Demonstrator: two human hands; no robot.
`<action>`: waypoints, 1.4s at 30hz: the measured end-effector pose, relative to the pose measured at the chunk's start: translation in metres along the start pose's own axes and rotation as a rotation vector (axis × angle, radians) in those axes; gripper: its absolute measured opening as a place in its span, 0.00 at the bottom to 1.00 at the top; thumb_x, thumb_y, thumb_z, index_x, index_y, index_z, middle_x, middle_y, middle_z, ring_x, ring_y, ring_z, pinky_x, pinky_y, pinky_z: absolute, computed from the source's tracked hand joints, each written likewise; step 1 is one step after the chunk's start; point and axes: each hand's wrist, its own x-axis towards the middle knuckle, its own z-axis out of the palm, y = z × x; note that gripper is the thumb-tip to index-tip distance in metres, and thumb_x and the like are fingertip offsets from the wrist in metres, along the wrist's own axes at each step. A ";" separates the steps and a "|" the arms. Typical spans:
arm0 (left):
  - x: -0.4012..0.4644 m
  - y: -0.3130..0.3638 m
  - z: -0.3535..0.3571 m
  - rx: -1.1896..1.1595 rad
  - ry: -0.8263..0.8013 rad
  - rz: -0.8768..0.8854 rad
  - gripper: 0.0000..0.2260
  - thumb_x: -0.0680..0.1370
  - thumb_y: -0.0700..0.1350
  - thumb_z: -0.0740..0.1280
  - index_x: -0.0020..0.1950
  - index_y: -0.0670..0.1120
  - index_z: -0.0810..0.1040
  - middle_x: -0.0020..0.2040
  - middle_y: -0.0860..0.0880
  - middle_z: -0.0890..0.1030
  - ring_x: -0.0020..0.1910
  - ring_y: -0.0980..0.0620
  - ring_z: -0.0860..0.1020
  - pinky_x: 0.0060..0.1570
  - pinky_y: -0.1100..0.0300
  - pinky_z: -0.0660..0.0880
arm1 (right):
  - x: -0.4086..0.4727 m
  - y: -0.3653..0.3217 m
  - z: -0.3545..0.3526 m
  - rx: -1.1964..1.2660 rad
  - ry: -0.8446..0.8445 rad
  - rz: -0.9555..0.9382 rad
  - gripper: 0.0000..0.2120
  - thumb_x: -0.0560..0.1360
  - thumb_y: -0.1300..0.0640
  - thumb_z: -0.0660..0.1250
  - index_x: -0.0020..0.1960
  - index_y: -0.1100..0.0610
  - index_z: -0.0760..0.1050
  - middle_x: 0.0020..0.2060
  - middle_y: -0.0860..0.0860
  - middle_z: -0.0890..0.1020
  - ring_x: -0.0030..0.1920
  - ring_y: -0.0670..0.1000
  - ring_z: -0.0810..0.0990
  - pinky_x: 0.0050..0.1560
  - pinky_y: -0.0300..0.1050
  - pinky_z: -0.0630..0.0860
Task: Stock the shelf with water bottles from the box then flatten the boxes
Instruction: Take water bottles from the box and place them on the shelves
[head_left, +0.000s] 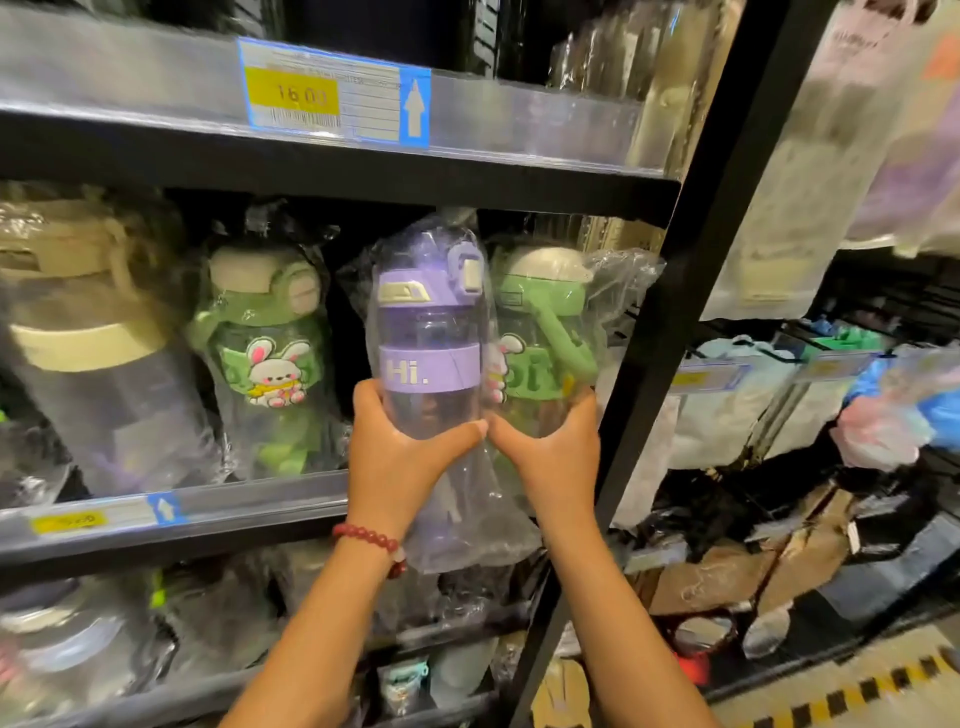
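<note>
Between our hands, the purple bottle (428, 343) is gripped by our left hand (400, 447); our right hand (550, 447) steadies a green bottle (540, 332). Stocking step: next, set it upright on the shelf (249, 506).

Single head cam, wide-angle, facing forward and slightly down, close up on the shelf (332, 171). Forearms enter from 6 o'clock. Black upright (691, 291) at 3 o'clock, floor (852, 675) at 5 o'clock.
</note>
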 end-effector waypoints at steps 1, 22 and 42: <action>0.006 0.001 0.001 -0.012 0.013 -0.008 0.28 0.62 0.39 0.80 0.54 0.46 0.68 0.48 0.56 0.77 0.38 0.72 0.76 0.35 0.76 0.71 | 0.004 0.000 -0.001 -0.001 -0.011 0.002 0.34 0.60 0.51 0.80 0.59 0.47 0.65 0.50 0.37 0.74 0.51 0.41 0.76 0.50 0.34 0.71; 0.061 0.021 0.014 0.075 -0.019 -0.132 0.37 0.51 0.57 0.81 0.53 0.39 0.77 0.47 0.44 0.82 0.45 0.50 0.83 0.46 0.50 0.81 | 0.083 -0.020 0.010 0.062 -0.104 0.182 0.29 0.63 0.52 0.78 0.59 0.55 0.69 0.52 0.49 0.78 0.51 0.49 0.78 0.47 0.45 0.74; 0.105 0.015 0.044 -0.068 0.089 -0.194 0.38 0.63 0.49 0.79 0.68 0.42 0.68 0.61 0.47 0.76 0.51 0.50 0.76 0.55 0.60 0.72 | 0.085 0.010 0.013 0.044 0.031 0.107 0.32 0.63 0.55 0.77 0.61 0.53 0.65 0.53 0.49 0.75 0.53 0.51 0.76 0.51 0.45 0.73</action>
